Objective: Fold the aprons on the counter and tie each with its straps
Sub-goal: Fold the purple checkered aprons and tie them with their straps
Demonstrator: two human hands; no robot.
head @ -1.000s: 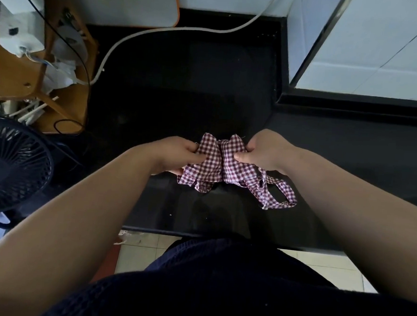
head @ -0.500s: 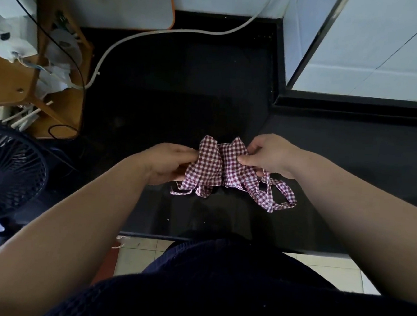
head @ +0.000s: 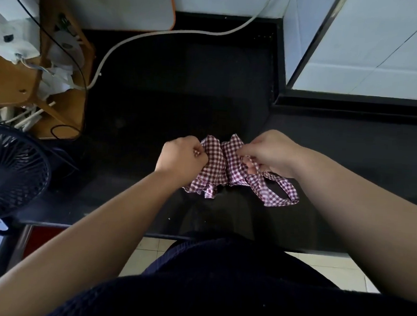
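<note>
A small red-and-white checked apron (head: 216, 168) lies bunched into a tight bundle on the black counter (head: 156, 119), cinched in the middle. My left hand (head: 181, 157) grips the bundle's left side with curled fingers. My right hand (head: 270, 153) pinches a checked strap at the bundle's right side. A loop of strap (head: 278, 192) trails out to the right on the counter below my right wrist.
A black fan (head: 6, 171) stands at the left edge. A wooden rack (head: 15, 85) with white devices and cables sits at the back left. A white cable (head: 142, 37) curves across the counter's back. A tiled wall corner (head: 358, 45) rises at the back right.
My left hand has curled tighter and shifted a little right against the bundle. My right hand has pulled its strap closer in. The bundle looks more tightly cinched.
</note>
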